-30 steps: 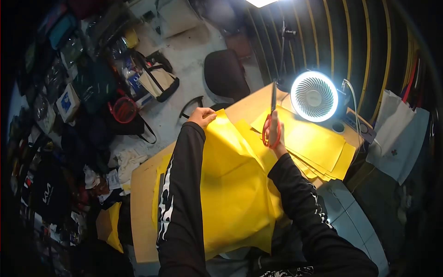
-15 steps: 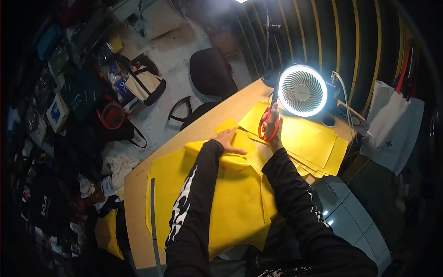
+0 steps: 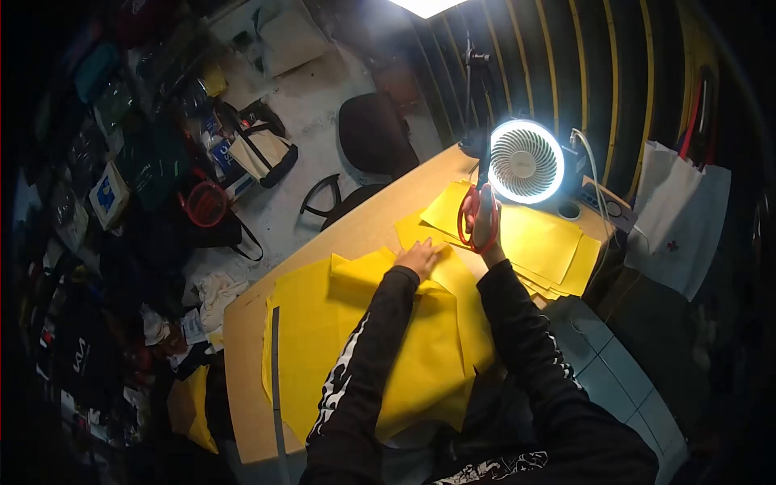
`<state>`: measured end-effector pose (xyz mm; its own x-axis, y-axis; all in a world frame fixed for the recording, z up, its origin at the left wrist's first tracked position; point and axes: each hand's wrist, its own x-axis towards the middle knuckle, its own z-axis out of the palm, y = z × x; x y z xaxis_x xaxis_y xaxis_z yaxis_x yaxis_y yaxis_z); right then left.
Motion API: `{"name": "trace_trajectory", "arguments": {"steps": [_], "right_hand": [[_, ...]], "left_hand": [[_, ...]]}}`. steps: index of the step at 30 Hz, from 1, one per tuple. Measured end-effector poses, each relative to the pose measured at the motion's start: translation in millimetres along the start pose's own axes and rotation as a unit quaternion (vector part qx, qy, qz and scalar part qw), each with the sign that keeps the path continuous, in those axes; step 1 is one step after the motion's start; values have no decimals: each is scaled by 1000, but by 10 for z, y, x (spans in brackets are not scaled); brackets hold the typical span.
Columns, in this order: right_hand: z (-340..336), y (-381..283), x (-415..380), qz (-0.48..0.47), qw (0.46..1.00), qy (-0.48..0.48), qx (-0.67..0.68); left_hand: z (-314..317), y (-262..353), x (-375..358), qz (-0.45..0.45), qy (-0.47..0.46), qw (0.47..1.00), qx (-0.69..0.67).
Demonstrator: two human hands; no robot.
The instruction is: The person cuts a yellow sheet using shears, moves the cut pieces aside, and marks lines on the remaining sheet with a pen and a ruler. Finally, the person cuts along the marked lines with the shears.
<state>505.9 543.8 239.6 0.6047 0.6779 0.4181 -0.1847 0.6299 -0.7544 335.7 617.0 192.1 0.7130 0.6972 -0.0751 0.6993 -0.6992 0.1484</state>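
Observation:
A large sheet of yellow fabric [image 3: 315, 323] is spread over the table, its upper part folded and bunched. My left hand [image 3: 419, 259] is closed on the raised fold, fingers bent over the material. Beside it, my right hand [image 3: 487, 222] grips a pair of scissors [image 3: 465, 218] by the red handles, the dark blades pointing away from me toward the fan. Under and behind that hand lies a stack of cut yellow pieces [image 3: 541, 246]. A long dark ruler-like strip [image 3: 276, 364] rests on the fabric's left side.
A lit round fan [image 3: 524, 162] stands at the table's [image 3: 242, 339] far right end, near a cable and a dark cup-like object [image 3: 569, 210]. Chairs [image 3: 376, 133] stand beyond the far edge. Bags and clutter fill the left floor; a white bag [image 3: 679, 218] hangs at right.
My left hand has shifted right, its spread fingers drawing together on the fabric, and the fold has moved with it. My right hand still holds the scissors, slightly lower.

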Motion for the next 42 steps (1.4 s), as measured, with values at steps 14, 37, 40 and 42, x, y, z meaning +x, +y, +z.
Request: {"name": "trace_trajectory", "arguments": {"steps": [14,37,40,42], "right_hand": [[-686,-1872,-542,-129,981,-126,-66],[1705,-1178,-2761,-110,961,-230,-109],[1755,-1115,-2784,-108,968,-183,-134],[1688,-1054,-2718,-119,965,-161,-168]], "left_hand": [[-3143,146,-1002,207,543,750,-317],[-3082,868,-2769,-92,526,758,375],[-3094,831,-2767,-122,501,761,394],[-3107,808,-2785,-128,497,776,366]]}}
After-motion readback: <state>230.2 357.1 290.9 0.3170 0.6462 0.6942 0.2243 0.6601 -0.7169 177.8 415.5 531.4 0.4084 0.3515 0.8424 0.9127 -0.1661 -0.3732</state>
